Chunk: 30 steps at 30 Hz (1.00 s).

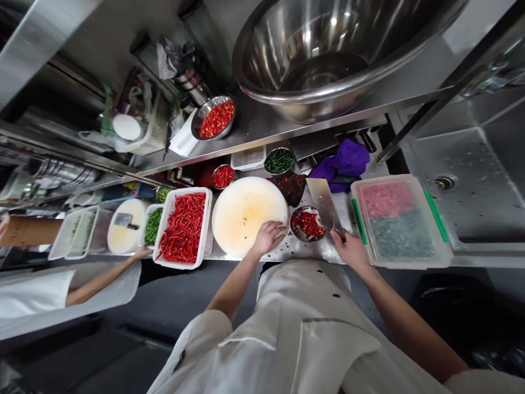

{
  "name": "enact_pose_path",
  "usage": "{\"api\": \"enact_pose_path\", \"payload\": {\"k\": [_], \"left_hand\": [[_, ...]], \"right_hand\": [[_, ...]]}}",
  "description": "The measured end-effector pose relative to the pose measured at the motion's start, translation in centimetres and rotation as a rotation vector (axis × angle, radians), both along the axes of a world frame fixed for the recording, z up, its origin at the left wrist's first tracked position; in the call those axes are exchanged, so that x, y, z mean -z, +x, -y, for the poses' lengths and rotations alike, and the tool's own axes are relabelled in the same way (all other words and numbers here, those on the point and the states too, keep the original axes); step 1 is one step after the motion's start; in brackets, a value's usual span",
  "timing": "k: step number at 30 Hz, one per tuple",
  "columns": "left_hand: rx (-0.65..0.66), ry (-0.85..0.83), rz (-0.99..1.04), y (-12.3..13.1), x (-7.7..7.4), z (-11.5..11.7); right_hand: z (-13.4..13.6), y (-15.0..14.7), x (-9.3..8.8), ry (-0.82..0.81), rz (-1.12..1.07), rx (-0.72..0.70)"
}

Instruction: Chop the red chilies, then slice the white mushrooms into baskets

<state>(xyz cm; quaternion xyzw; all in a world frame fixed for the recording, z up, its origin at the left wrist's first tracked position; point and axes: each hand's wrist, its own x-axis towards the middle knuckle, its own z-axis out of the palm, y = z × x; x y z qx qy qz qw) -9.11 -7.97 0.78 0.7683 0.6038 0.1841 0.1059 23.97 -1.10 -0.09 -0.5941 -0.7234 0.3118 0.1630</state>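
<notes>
My right hand (351, 249) is closed round the handle of a cleaver (322, 198). The broad blade points up and away from me, beside a small metal bowl (296, 233) and partly over its right rim. Cut red chillies (308, 223) lie in that bowl. At the lower right edge of the round white cutting board (229, 208) is my left hand (269, 238), its fingers loosely stretched toward the bowl with nothing seen in them. A few chilli bits dot the board.
Left of the board stands a white basket of whole red chillies (182, 227); a co-worker's hand (142, 252) is near it. To the right sits a lidded plastic box (400, 219), with a sink (471, 158) beyond. A large steel bowl (295, 96) rests on the overhead shelf.
</notes>
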Motion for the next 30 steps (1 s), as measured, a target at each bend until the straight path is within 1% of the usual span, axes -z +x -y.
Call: {"api": "enact_pose_path", "payload": {"k": [2,4,5,8,9,10,11,13,15,17,19,20,22,24,25,27,30], "left_hand": [[-0.037,0.000,0.011,-1.1,0.4,0.9],[-0.148,0.030,0.027,-2.3,0.7,1.5],[-0.232,0.058,0.027,-2.9,0.8,1.7],[-0.538,0.176,0.010,-4.7,1.1,2.6],[-0.622,0.210,0.017,-5.2,1.2,2.9],[-0.678,0.230,0.038,-5.6,1.2,3.0],[-0.704,0.233,0.072,-5.9,1.3,3.0],[-0.700,0.207,0.150,-6.3,1.3,2.6],[-0.702,0.174,0.203,-6.2,1.3,1.5],[-0.722,0.145,0.238,-5.4,1.2,0.1],[-0.677,0.092,0.298,-3.6,1.1,-1.3],[-0.620,0.059,0.338,-2.3,1.1,-2.0],[-0.459,0.006,0.397,0.6,0.9,-3.1],[-0.275,-0.013,0.348,3.6,0.6,-4.1],[-0.187,-0.030,0.265,4.9,0.4,-4.6],[-0.053,-0.103,0.003,7.1,0.0,-5.9],[0.034,-0.289,-0.446,9.0,-0.1,-8.1]], "right_hand": [[-0.4,-0.2,0.0,-0.032,-0.026,0.001],[-0.6,-0.5,-0.1,-0.065,-0.058,0.001],[-0.7,-0.5,-0.1,-0.081,-0.073,0.008],[-0.5,-0.5,-0.1,-0.121,-0.112,0.039],[-0.4,-0.4,0.0,-0.137,-0.124,0.047],[-0.2,-0.3,0.2,-0.152,-0.138,0.053],[0.0,-0.2,0.3,-0.163,-0.153,0.060],[0.3,0.0,0.6,-0.178,-0.181,0.079],[0.5,0.0,0.7,-0.189,-0.193,0.094],[0.5,0.0,0.7,-0.203,-0.187,0.097],[0.3,-0.2,0.5,-0.216,-0.163,0.094],[0.2,-0.3,0.5,-0.216,-0.145,0.095],[0.0,-0.5,0.4,-0.199,-0.107,0.091],[0.0,-0.6,0.3,-0.168,-0.085,0.080],[0.1,-0.7,0.4,-0.152,-0.081,0.075],[0.3,-0.6,0.4,-0.124,-0.086,0.073],[0.7,-0.5,0.4,-0.103,-0.106,0.086]]}}
